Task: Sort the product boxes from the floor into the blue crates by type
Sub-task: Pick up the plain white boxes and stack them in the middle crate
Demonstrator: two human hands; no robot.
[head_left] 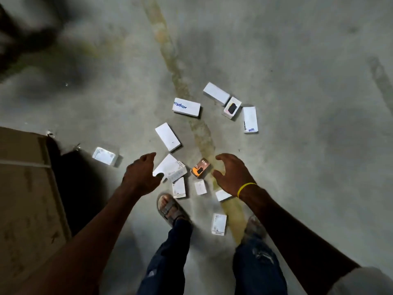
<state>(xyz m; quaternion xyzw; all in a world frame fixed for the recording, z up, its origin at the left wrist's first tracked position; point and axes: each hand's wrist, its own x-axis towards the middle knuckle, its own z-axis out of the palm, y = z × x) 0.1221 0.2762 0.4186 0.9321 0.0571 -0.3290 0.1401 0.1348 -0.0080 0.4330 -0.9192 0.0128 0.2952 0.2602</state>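
Several product boxes lie scattered on the concrete floor (pixel 297 81). Most are white, such as a long box with blue lettering (pixel 186 107) and a plain one (pixel 168 136). A small orange and black box (pixel 200 168) lies between my hands. My left hand (pixel 142 175) hovers over a white box (pixel 167 167), fingers spread, holding nothing. My right hand (pixel 231 174), with a yellow band on the wrist, hangs to the right of the orange box, fingers loosely curved and empty. No blue crate is in view.
A brown cardboard carton (pixel 25 188) stands at the left edge with a lone white box (pixel 104 156) beside it. My sandalled feet (pixel 170 207) stand among the nearest boxes. A worn yellow line (pixel 178 77) runs across the floor.
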